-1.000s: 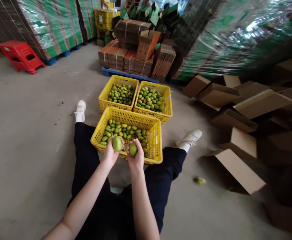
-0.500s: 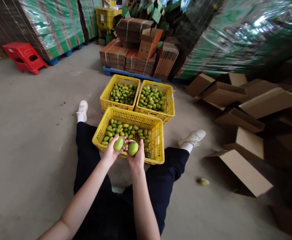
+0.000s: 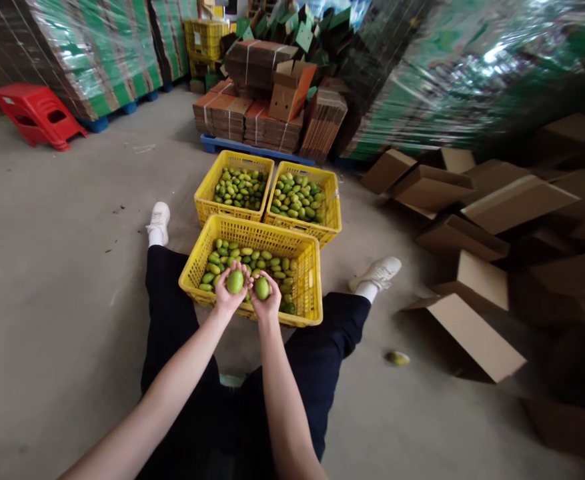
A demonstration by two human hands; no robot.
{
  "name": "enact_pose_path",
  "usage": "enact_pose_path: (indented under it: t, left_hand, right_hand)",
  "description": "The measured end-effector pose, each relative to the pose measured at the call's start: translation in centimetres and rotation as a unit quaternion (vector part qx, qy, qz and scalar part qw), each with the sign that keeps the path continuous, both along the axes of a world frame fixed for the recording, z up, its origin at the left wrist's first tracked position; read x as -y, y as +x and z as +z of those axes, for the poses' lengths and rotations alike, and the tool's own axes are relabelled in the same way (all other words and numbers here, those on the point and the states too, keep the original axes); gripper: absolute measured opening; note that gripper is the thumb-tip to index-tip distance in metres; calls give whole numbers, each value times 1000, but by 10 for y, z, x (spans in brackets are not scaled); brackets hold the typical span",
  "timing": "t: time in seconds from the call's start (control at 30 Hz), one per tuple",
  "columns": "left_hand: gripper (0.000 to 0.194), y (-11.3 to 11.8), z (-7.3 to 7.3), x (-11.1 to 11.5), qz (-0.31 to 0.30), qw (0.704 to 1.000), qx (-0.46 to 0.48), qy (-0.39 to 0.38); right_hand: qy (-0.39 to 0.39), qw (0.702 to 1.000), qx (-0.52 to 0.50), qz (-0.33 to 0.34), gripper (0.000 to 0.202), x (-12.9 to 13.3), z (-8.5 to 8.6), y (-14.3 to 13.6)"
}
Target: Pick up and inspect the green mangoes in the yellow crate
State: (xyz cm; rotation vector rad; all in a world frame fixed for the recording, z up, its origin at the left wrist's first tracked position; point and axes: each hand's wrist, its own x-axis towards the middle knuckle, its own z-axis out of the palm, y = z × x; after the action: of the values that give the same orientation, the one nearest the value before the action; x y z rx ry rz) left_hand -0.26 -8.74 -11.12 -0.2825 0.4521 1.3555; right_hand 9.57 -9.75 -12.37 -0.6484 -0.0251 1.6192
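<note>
Slightly forward have come the left hand [image 3: 227,295] and the right hand [image 3: 268,304]; rear crates [image 3: 302,231] stand just behind the front crate [image 3: 308,283]; cardboard boxes [image 3: 472,333] lie to the right, near one loose fruit [image 3: 397,358]; a far white label [image 3: 197,36] is too small for reading; fingers, half curled, hold the left fruit [image 3: 235,281] and the right fruit [image 3: 261,288], side by side, above the front crate's near edge.

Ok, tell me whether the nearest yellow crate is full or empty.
The nearest crate is partly full: the green fruit inside lies well below its rim.
</note>
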Motion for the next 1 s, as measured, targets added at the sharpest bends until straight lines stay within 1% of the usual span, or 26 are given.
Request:
enact_pose_path:
  t: [0.03, 0.1, 0.13, 0.17, 0.27, 0.33, 0.4, 0.5, 0.6, 0.77, 1.0]
  left_hand:
    - [37, 2, -11, -1, 16, 1000, 11, -19]
    - [41, 5, -31, -1, 32, 999, 29, -32]
    - [44, 5, -40, -1, 28, 999, 33, -25]
    - [46, 5, -49, 0, 19, 999, 34, -16]
    - [53, 0, -68, 3, -10, 999, 38, 30]
    - [56, -4, -74, 5, -24, 998, 44, 46]
    - [59, -6, -77, 5, -35, 997, 48, 42]
    - [60, -8, -76, 4, -42, 998, 44, 29]
    - [58, -8, -73, 2, -49, 998, 37, 14]
    - [54, -9, -69, 2, -61, 998, 12, 2]
    - [48, -8, -58, 2, -65, 997, -11, -27]
  right_hand:
    - [-19, 999, -21, -16, 13, -2, -13, -1]
    - [-44, 996, -56, -52, 18, -2, -35, -4]
    - [-57, 994, -65, -67, 20, -1, -44, -4]
    - [-50, 993, -72, -76, 22, 1, -52, -4]
    - [3, 995, -78, -59, 31, 10, -64, -1]
    - [30, 996, -77, -39, 38, 15, -66, 2]
    - [36, 996, -76, -28, 42, 18, -65, 4]
    - [25, 997, -73, -20, 42, 17, -63, 4]
    - [13, 997, -67, -18, 39, 17, -61, 3]
    - [10, 997, -69, -25, 29, 19, -58, 2]
    - [1, 997, -75, -21, 30, 21, -54, 3]
